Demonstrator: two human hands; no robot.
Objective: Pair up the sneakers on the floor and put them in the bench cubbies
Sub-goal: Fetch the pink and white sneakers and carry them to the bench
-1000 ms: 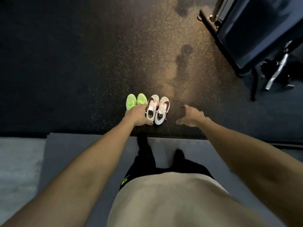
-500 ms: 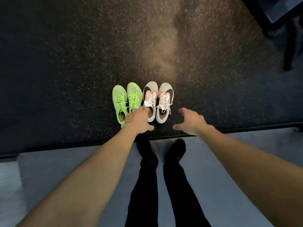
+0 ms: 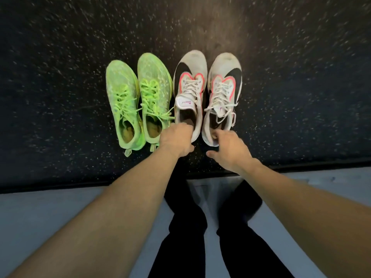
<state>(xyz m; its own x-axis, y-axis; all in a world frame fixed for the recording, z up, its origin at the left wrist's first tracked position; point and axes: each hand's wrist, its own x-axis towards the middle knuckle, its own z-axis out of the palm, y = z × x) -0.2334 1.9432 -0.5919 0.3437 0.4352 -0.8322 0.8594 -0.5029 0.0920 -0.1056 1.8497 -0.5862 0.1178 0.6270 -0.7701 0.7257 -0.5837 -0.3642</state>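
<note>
On the floor [image 3: 60, 97]: green pair [image 3: 138, 101] beside white pair [image 3: 208, 93], toes pointing away.
Left hand [image 3: 176, 139]: fingers inside left white sneaker's [image 3: 189, 93] heel opening, gripping.
Right hand [image 3: 230, 149]: fingers curled at right white sneaker's [image 3: 223, 97] heel; grip unclear.

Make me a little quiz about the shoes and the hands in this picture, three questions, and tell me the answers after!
1. True or false: the two green sneakers stand side by side on the dark speckled floor.
2. Which shoe does the left hand reach into? A) the left white sneaker B) a green one C) none
3. Fill in: the right hand has its fingers at the heel of the right ____ sneaker.

Key: 1 true. 2 A, its fingers go into the heel opening. 3 white. Whether either hand has closed its grip cannot be told.
</note>
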